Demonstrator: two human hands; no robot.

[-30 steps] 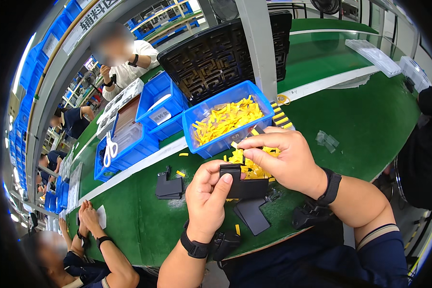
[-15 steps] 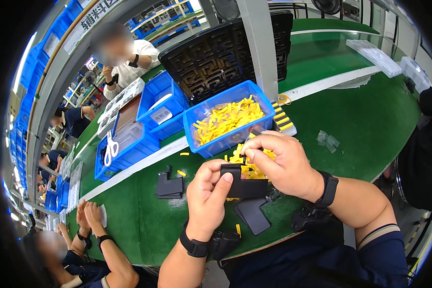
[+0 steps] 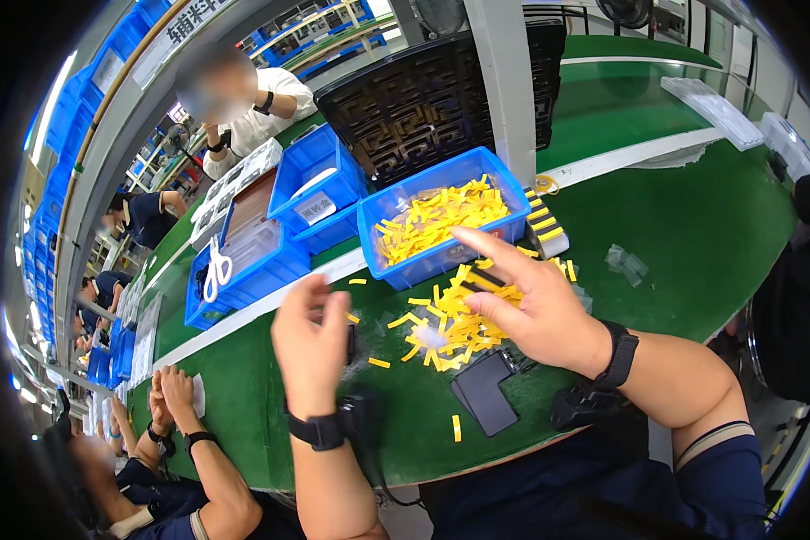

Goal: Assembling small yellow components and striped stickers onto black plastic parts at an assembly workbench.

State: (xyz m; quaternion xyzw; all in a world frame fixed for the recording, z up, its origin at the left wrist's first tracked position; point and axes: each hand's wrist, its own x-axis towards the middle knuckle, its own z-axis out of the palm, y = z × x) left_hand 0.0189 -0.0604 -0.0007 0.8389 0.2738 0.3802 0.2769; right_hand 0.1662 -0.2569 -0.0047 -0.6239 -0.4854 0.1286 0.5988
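Note:
My left hand [image 3: 310,351] hovers over the left part of the green table, blurred, with thumb and fingers apart. Behind it a dark edge [image 3: 350,344] peeks out; the rest of that thing is hidden. Spread over a heap of yellow strips [image 3: 463,328] is my right hand [image 3: 549,310], its index finger and thumb wide apart. A dark strip [image 3: 483,278] lies in the gap between them; it does not look gripped. Below the heap, close to the table's front edge, rest flat black L-shaped pieces [image 3: 490,396]. One loose yellow strip [image 3: 457,427] lies nearby.
A blue bin [image 3: 396,270] of yellow strips stands beyond my hands, beside a block with yellow and black stripes [image 3: 549,229]. More blue bins [image 3: 315,175] and white scissors [image 3: 217,270] are to the left. Co-workers sit at the left and far side. Clear film scraps [image 3: 625,264] lie right.
The black piece has left my hands. My left hand has moved left, toward where a black stack lay; my right hand has opened from its pinch. The view has shifted slightly.

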